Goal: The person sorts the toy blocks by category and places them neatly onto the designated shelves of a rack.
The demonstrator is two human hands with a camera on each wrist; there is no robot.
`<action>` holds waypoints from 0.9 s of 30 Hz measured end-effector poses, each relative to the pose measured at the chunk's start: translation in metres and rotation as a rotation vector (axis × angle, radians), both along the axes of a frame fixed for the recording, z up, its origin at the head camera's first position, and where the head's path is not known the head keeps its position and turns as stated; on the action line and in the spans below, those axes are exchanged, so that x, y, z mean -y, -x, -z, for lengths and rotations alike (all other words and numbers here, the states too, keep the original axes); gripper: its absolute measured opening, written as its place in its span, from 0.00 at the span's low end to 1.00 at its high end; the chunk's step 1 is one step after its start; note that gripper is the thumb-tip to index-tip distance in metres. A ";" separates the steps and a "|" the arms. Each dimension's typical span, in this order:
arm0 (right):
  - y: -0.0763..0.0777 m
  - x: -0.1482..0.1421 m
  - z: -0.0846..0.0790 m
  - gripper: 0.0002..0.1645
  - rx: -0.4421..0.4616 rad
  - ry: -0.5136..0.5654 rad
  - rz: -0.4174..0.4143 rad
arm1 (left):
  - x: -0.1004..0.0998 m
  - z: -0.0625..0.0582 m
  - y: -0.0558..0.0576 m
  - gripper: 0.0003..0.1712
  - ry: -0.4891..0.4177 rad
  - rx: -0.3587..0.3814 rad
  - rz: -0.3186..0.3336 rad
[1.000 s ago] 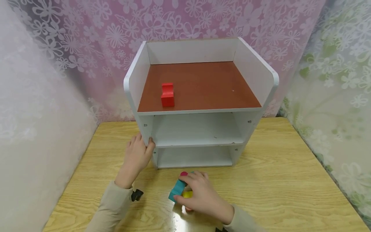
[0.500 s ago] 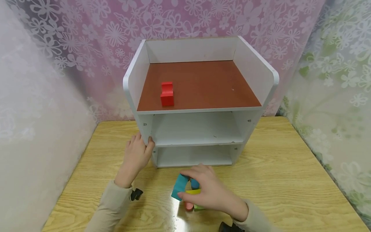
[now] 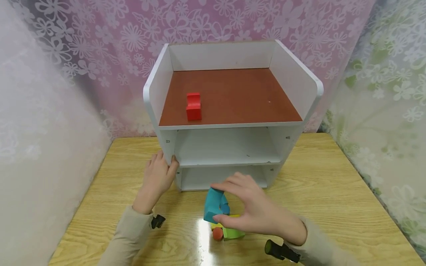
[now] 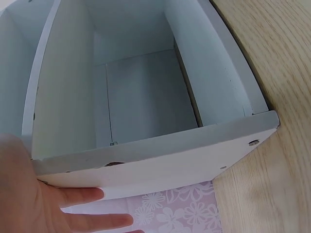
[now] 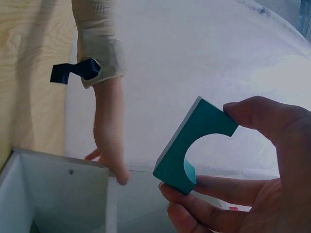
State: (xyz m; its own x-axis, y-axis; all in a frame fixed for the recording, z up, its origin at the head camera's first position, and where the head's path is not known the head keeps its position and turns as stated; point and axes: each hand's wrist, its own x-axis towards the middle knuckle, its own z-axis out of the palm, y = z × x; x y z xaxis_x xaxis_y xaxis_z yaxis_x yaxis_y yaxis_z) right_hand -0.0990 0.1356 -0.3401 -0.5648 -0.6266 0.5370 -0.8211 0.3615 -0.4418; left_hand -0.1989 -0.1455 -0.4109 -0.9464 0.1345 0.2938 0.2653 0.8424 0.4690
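Observation:
A teal arch block (image 3: 212,207) with a half-round cutout is pinched between the thumb and fingers of my right hand (image 3: 256,207). The right wrist view shows the fingertips on the two ends of this arch block (image 5: 176,150), its cutout facing the palm. My left hand (image 3: 155,179) grips the left side panel of a white shelf unit (image 3: 229,125), thumb toward the inside and fingers along the outer face. In the left wrist view those fingers (image 4: 97,222) lie beside the panel edge (image 4: 146,148).
Below the right hand, on the wooden table (image 3: 332,192), lie a green block (image 3: 233,234), a yellow block (image 3: 216,225), an orange-red round piece (image 3: 217,234) and a blue piece (image 3: 225,209). A red notched block (image 3: 194,108) stands on the unit's brown top. Curtains surround the table.
My right hand has lifted the teal arch block up from the other blocks and slightly right, tilting it more upright. The green block shows more now. The left hand keeps its place.

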 end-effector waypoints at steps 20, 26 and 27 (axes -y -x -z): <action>0.025 -0.004 -0.079 0.31 -0.285 0.084 -0.183 | 0.000 0.000 0.001 0.26 -0.008 -0.013 0.010; 0.031 -0.008 -0.101 0.31 -0.359 0.073 -0.186 | 0.001 0.000 0.001 0.27 -0.004 -0.016 0.009; 0.032 -0.009 -0.105 0.32 -0.362 0.066 -0.185 | 0.001 0.000 0.001 0.27 -0.005 -0.015 0.009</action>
